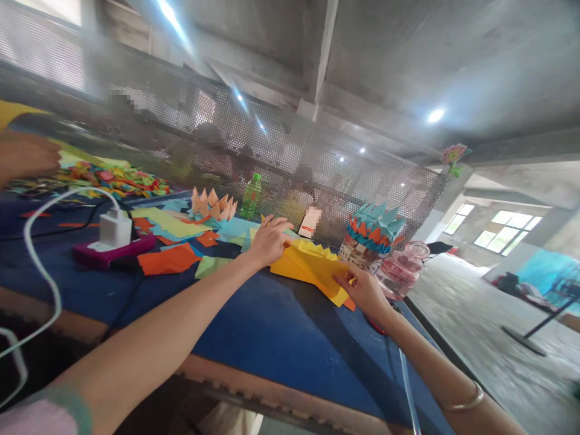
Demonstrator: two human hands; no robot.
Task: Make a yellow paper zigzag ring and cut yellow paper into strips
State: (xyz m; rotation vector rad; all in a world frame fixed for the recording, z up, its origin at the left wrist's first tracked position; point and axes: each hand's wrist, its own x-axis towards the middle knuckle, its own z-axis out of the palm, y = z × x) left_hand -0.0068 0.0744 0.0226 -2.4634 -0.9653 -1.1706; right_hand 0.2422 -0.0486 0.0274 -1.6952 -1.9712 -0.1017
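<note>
Both forearms reach in from the bottom edge over the blue worktop. Far left: another person's hand by a heap of coloured paper pieces. White charger on a magenta box, white cable looping off it. Loose orange, green and yellow paper scraps next. Left hand lies curled with fingers on the left end of the yellow folded paper; grip or just pressing, cannot tell. Green bottle well behind it. Right hand pinches the paper's lower right corner between thumb and fingers. Paper lies flat between both hands. Folded-paper basket and pink glass jar just beside the right hand.
</note>
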